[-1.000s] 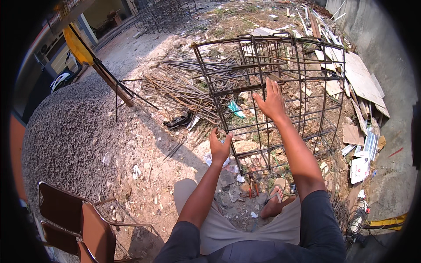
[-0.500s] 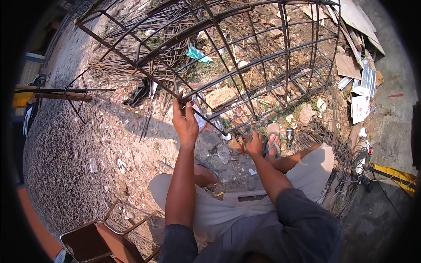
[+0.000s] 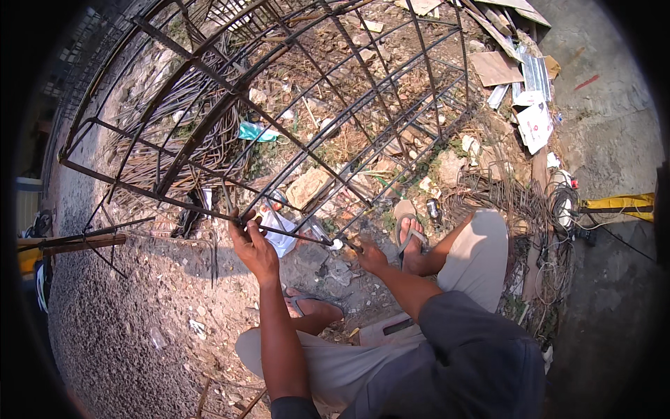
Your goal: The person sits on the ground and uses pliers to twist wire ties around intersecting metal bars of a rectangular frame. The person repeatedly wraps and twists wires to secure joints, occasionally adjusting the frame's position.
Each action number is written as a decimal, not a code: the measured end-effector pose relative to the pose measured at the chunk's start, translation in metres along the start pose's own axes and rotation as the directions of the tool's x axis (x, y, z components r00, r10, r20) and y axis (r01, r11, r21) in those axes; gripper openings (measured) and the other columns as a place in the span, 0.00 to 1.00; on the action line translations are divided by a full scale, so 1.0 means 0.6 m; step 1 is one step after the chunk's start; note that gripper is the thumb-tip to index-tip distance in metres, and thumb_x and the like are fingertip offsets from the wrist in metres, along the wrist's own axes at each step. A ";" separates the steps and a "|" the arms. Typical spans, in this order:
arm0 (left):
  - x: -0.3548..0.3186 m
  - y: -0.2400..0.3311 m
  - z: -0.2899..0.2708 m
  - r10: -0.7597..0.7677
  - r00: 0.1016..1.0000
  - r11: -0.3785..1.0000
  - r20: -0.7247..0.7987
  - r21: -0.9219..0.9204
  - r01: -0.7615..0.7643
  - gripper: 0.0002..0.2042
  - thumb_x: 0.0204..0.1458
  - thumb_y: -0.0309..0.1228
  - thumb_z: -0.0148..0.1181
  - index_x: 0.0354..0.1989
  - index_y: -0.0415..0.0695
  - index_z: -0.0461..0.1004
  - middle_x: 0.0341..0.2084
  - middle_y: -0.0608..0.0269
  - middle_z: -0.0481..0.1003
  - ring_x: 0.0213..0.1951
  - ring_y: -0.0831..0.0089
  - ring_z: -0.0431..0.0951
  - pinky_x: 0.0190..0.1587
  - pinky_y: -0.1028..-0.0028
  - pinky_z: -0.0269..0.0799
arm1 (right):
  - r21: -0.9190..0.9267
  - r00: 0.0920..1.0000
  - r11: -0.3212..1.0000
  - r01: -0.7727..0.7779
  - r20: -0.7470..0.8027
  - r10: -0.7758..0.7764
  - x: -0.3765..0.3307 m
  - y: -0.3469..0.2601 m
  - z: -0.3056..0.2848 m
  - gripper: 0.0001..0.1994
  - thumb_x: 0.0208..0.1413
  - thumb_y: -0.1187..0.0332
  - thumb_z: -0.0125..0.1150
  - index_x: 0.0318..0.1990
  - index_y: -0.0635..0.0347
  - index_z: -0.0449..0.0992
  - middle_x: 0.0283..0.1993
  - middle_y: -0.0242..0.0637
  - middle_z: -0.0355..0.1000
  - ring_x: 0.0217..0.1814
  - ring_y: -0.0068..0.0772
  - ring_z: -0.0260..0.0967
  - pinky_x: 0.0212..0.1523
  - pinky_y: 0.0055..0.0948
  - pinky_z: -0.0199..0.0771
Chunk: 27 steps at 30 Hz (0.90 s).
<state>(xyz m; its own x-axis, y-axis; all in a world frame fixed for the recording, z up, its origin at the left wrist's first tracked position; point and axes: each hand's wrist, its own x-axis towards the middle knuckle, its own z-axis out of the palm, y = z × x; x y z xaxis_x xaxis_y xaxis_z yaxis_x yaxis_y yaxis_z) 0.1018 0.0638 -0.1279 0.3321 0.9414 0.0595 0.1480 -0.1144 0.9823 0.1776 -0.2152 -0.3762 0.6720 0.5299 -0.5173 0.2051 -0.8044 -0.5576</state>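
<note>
A long cage of rusty steel rebar (image 3: 307, 150) stretches across the upper half of the view. My left hand (image 3: 255, 253) is closed round its near lower bar, thumb and fingers at the bar. A thin pale strip (image 3: 228, 200) rises beside those fingers; I cannot tell whether it is held. My right hand (image 3: 373, 258) is closed on a dark hand tool that looks like pincers (image 3: 354, 244). The tool's head points toward the cage's near corner (image 3: 329, 241). Most of its handles are hidden in my palm.
Behind the cage lies a heap of bent rods (image 3: 185, 129). Close by are a white plastic bag (image 3: 279, 234) and a green face mask (image 3: 257, 132). Coiled wire (image 3: 558, 209) and a yellow strap (image 3: 618, 204) lie right. My sandalled feet (image 3: 412, 241) stand on rubble, near a dark can (image 3: 434, 210).
My view has shifted, so the cage appears lower and further left. My left hand stays at the near bar; my right hand and the tool remain by the cage's near corner.
</note>
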 end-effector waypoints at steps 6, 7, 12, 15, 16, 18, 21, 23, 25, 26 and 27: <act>-0.027 0.024 0.027 -0.053 0.997 0.979 -0.060 0.194 0.063 0.35 0.65 0.36 0.56 0.75 0.32 0.49 0.65 0.36 0.63 0.59 0.48 0.70 0.65 0.57 0.63 | 0.075 0.999 0.997 -0.033 -0.004 0.033 -0.078 -0.092 -0.076 0.24 0.66 0.45 0.47 0.60 0.48 0.72 0.48 0.55 0.78 0.51 0.61 0.76 0.54 0.56 0.74; -0.036 -0.012 0.031 0.123 0.982 0.952 -0.146 0.297 -0.075 0.37 0.65 0.40 0.56 0.74 0.30 0.48 0.70 0.35 0.54 0.67 0.45 0.60 0.70 0.55 0.52 | 0.119 1.000 0.993 0.008 -0.018 -0.006 -0.101 -0.121 -0.102 0.23 0.66 0.47 0.49 0.59 0.50 0.73 0.48 0.55 0.78 0.51 0.61 0.76 0.53 0.55 0.74; -0.181 0.009 0.083 0.094 0.982 0.982 0.164 0.148 -0.119 0.26 0.71 0.39 0.45 0.67 0.30 0.62 0.61 0.41 0.67 0.66 0.50 0.62 0.71 0.57 0.50 | 0.318 0.926 0.881 0.350 -0.256 -0.276 -0.211 -0.226 -0.252 0.19 0.67 0.57 0.55 0.61 0.51 0.72 0.52 0.52 0.74 0.54 0.58 0.75 0.52 0.48 0.75; -0.215 0.005 0.089 -0.014 0.855 0.998 0.519 0.057 -0.018 0.30 0.74 0.45 0.29 0.49 0.33 0.78 0.39 0.49 0.79 0.42 0.61 0.78 0.51 0.64 0.70 | 0.240 0.789 0.792 0.561 -0.443 -0.425 -0.243 -0.245 -0.311 0.21 0.67 0.60 0.56 0.64 0.55 0.69 0.58 0.50 0.70 0.58 0.53 0.73 0.56 0.42 0.73; -0.222 -0.009 0.089 -0.032 0.777 0.999 0.629 0.022 0.023 0.30 0.74 0.46 0.28 0.47 0.34 0.77 0.37 0.51 0.79 0.40 0.64 0.78 0.48 0.66 0.71 | 0.126 0.682 0.750 0.649 -0.532 -0.501 -0.241 -0.247 -0.321 0.21 0.68 0.60 0.56 0.65 0.55 0.69 0.59 0.49 0.70 0.58 0.50 0.73 0.57 0.40 0.72; -0.250 -0.033 0.087 -0.100 0.646 0.988 0.756 0.000 0.153 0.31 0.74 0.47 0.27 0.45 0.35 0.77 0.35 0.53 0.80 0.38 0.67 0.79 0.45 0.68 0.73 | 0.272 0.767 0.731 0.626 -0.384 -0.514 -0.232 -0.239 -0.324 0.23 0.70 0.57 0.53 0.66 0.58 0.68 0.58 0.46 0.70 0.57 0.38 0.72 0.58 0.35 0.69; -0.306 0.006 0.087 -0.473 0.522 0.801 0.709 0.099 0.591 0.30 0.73 0.47 0.27 0.46 0.36 0.75 0.36 0.51 0.80 0.38 0.67 0.80 0.42 0.67 0.74 | 0.640 0.944 0.745 0.188 0.093 -0.318 -0.239 -0.259 -0.367 0.22 0.73 0.52 0.48 0.59 0.61 0.74 0.42 0.35 0.76 0.45 0.25 0.73 0.48 0.28 0.73; -0.305 0.019 0.077 -0.259 0.514 0.907 0.818 0.024 0.420 0.30 0.73 0.47 0.28 0.47 0.35 0.75 0.38 0.47 0.80 0.40 0.59 0.82 0.45 0.62 0.75 | 0.678 0.925 0.698 0.232 0.068 -0.374 -0.192 -0.222 -0.338 0.24 0.72 0.49 0.50 0.54 0.63 0.77 0.38 0.32 0.76 0.39 0.22 0.72 0.41 0.24 0.73; -0.272 -0.003 0.046 -0.240 0.532 0.951 0.812 0.308 -0.041 0.26 0.70 0.48 0.35 0.52 0.38 0.75 0.42 0.41 0.80 0.45 0.43 0.80 0.51 0.55 0.74 | 0.771 0.944 0.636 0.044 0.176 -0.279 -0.226 -0.279 -0.373 0.25 0.71 0.48 0.51 0.50 0.65 0.78 0.38 0.32 0.76 0.37 0.21 0.71 0.39 0.25 0.72; -0.258 0.031 0.047 -0.246 0.564 0.932 0.788 0.352 -0.084 0.24 0.69 0.47 0.40 0.52 0.38 0.74 0.39 0.40 0.79 0.46 0.42 0.80 0.50 0.53 0.74 | 0.742 0.946 0.668 0.055 0.175 -0.272 -0.218 -0.273 -0.374 0.24 0.71 0.48 0.52 0.48 0.65 0.78 0.38 0.32 0.76 0.37 0.22 0.70 0.41 0.26 0.71; -0.241 0.073 0.046 -0.258 0.599 0.906 0.758 0.405 -0.122 0.22 0.68 0.46 0.45 0.52 0.37 0.73 0.35 0.39 0.79 0.46 0.41 0.80 0.49 0.51 0.74 | 0.715 0.946 0.696 0.068 0.175 -0.272 -0.206 -0.275 -0.366 0.24 0.70 0.48 0.52 0.47 0.65 0.78 0.38 0.32 0.76 0.38 0.23 0.70 0.42 0.27 0.70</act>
<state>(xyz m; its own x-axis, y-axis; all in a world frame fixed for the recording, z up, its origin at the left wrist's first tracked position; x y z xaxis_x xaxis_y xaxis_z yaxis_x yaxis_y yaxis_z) 0.0861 -0.0863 -0.0982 0.8669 0.3527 -0.3523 0.4707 -0.3465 0.8114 0.2169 -0.2068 -0.0780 0.4553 0.7674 -0.4514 -0.3206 -0.3316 -0.8872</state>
